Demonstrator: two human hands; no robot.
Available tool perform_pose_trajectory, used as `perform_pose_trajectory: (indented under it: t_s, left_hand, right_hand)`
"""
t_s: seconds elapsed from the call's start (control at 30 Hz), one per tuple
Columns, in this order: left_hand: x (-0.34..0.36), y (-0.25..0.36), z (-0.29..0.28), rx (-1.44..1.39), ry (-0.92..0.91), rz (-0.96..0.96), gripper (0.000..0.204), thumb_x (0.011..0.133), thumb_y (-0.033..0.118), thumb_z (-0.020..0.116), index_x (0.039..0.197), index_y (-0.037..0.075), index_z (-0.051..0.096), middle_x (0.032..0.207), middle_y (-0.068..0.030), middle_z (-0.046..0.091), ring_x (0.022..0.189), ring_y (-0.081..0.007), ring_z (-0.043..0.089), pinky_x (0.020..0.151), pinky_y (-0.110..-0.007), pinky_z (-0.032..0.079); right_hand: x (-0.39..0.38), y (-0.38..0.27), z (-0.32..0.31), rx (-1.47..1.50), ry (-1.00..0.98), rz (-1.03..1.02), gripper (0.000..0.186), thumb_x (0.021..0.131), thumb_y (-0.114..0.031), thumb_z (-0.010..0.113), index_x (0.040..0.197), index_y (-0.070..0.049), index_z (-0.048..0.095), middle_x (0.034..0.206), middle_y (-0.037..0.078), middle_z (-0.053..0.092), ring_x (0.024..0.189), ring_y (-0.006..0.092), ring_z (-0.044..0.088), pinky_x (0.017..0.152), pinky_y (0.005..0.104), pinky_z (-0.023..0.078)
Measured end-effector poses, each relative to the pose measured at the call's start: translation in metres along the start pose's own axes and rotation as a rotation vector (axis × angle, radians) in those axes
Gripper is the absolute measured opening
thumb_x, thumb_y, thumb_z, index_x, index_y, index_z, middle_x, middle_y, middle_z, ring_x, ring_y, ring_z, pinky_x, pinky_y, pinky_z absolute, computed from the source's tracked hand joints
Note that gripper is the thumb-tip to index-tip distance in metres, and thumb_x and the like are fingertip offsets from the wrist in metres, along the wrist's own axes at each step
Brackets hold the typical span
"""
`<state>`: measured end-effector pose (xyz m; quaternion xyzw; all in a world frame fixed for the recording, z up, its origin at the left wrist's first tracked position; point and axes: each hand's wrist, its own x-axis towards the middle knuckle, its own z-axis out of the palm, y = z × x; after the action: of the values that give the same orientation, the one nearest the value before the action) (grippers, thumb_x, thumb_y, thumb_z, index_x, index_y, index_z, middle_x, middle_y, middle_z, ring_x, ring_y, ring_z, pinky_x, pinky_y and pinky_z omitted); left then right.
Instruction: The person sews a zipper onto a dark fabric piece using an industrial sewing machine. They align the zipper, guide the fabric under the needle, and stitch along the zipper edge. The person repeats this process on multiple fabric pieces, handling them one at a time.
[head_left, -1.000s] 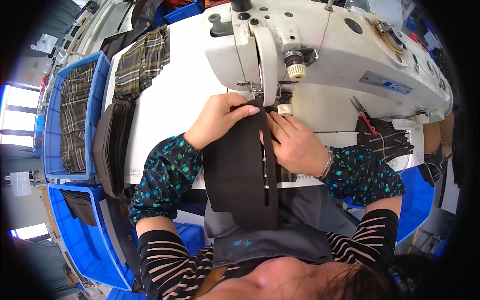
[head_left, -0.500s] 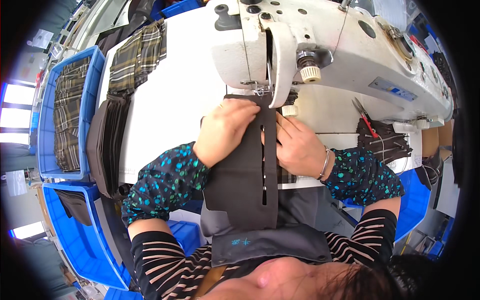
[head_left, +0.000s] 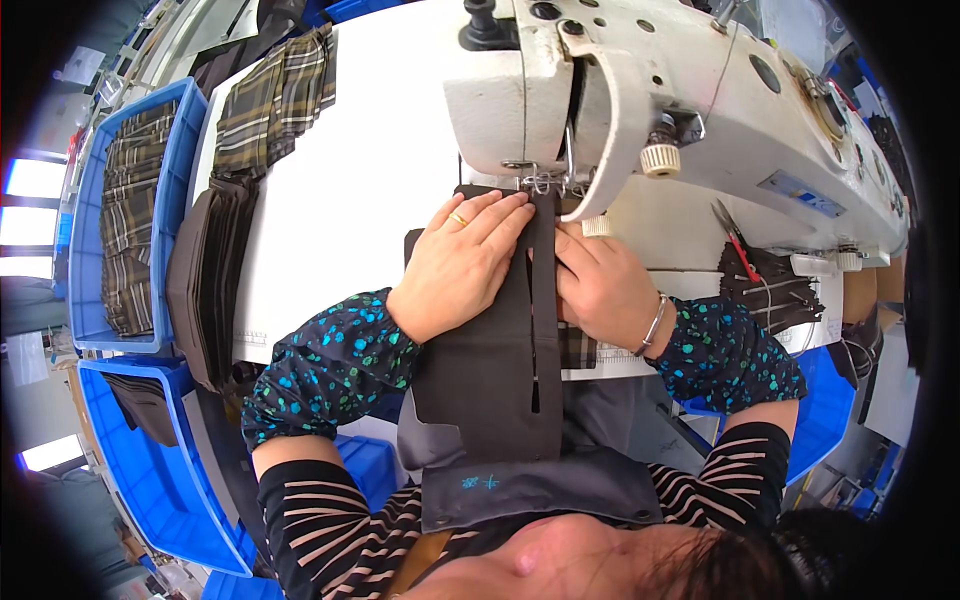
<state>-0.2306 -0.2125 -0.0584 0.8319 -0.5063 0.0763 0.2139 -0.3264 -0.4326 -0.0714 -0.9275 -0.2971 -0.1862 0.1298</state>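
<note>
A dark brown fabric piece (head_left: 480, 380) with a long slit lies under the white sewing machine (head_left: 720, 130), its top edge at the presser foot (head_left: 540, 183), its lower end over my lap. My left hand (head_left: 460, 260) lies flat on it, fingers stretched toward the needle, a ring on one. My right hand (head_left: 600, 280) grips the piece's right strip with curled fingers, tips partly hidden. Plaid fabric (head_left: 578, 352) shows beneath the brown piece.
Red-handled scissors (head_left: 740, 250) rest on dark pieces (head_left: 775, 285) at the right. On the left are plaid strips (head_left: 265, 100), a brown stack (head_left: 205, 280), a blue bin (head_left: 160, 340) of plaid pieces and a lower blue bin (head_left: 160, 490). Another bin (head_left: 820, 430) sits at lower right.
My left hand has gone from pinching the brown piece's top edge to lying flat on it. The piece's top has settled by the presser foot; the machine appears farther right in view.
</note>
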Motion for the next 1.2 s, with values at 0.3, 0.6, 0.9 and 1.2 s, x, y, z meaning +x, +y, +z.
perform_pose_trajectory:
  t_s: [0.3,0.6,0.9,1.2]
  left_hand:
    - [-0.001,0.003,-0.002,-0.012,-0.024,-0.019,0.053,0.095,0.011,0.071,0.146,0.001,0.059,0.139,-0.0149,0.065,0.132,-0.034,0.059,0.116,-0.046,0.043]
    - [0.005,-0.015,0.005,-0.043,0.028,-0.044,0.038,0.099,0.016,0.069,0.134,0.002,0.065,0.133,-0.015,0.066,0.129,-0.0362,0.06,0.114,-0.048,0.046]
    - [0.027,-0.045,0.004,-0.025,-0.013,-0.054,0.032,0.098,0.023,0.07,0.124,0.003,0.067,0.12,-0.0149,0.069,0.118,-0.0366,0.065,0.11,-0.052,0.049]
    - [-0.006,-0.011,-0.008,-0.007,0.035,-0.051,0.039,0.097,0.021,0.072,0.13,0.002,0.067,0.134,-0.0131,0.069,0.127,-0.0336,0.064,0.109,-0.048,0.05]
  right_hand:
    - [0.002,-0.004,-0.003,0.02,-0.042,0.053,0.044,0.076,-0.027,0.078,0.108,0.002,0.071,0.113,0.018,0.068,0.109,0.0344,0.065,0.109,0.0476,0.051]
    - [-0.001,0.001,-0.002,-0.001,-0.128,0.047,0.073,0.078,-0.041,0.082,0.131,0.006,0.066,0.138,0.024,0.064,0.132,0.0387,0.062,0.091,0.0424,0.054]
    - [0.001,0.0,-0.004,0.028,-0.162,0.061,0.071,0.078,-0.04,0.082,0.132,0.005,0.067,0.138,0.023,0.064,0.132,0.0391,0.062,0.09,0.042,0.054]
    - [0.003,-0.002,-0.006,0.011,-0.118,0.057,0.07,0.077,-0.038,0.083,0.131,0.004,0.068,0.14,0.023,0.064,0.132,0.0377,0.064,0.083,0.0388,0.057]
